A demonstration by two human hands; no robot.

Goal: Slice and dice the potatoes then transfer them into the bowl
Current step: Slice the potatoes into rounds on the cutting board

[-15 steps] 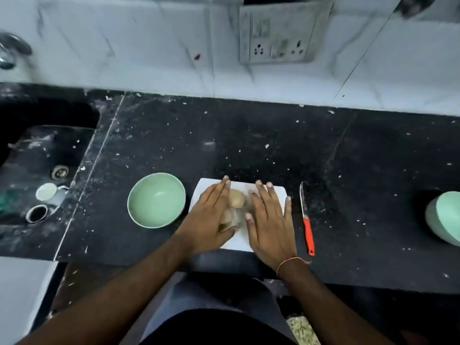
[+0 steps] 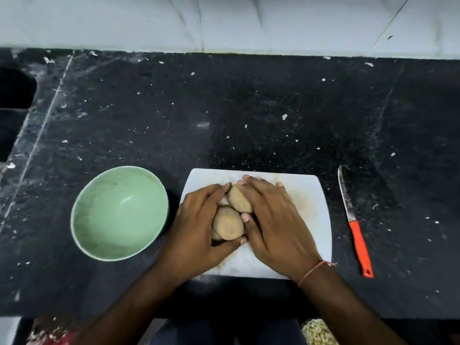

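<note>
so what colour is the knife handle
Orange-red, on the knife lying right of the cutting board; clearest in the head view.

Two potatoes [image 2: 231, 212] on cutting board [image 2: 308, 195] at tabletop [image 2: 249, 115] front centre, left hand [image 2: 196, 230] and right hand [image 2: 276, 220] cupped either side, bowl [image 2: 82, 220] just left of board, knife [image 2: 354, 222] right of it, sink [image 2: 12, 108] far left.

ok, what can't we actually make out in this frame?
- Potato count: head view shows two potatoes clearly; both hands cover the pile's sides.
- Left hand and right hand: real grip or just cupping, unclear.
- Sink: cut off by left edge.
- Knife blade: too small to judge.
</note>
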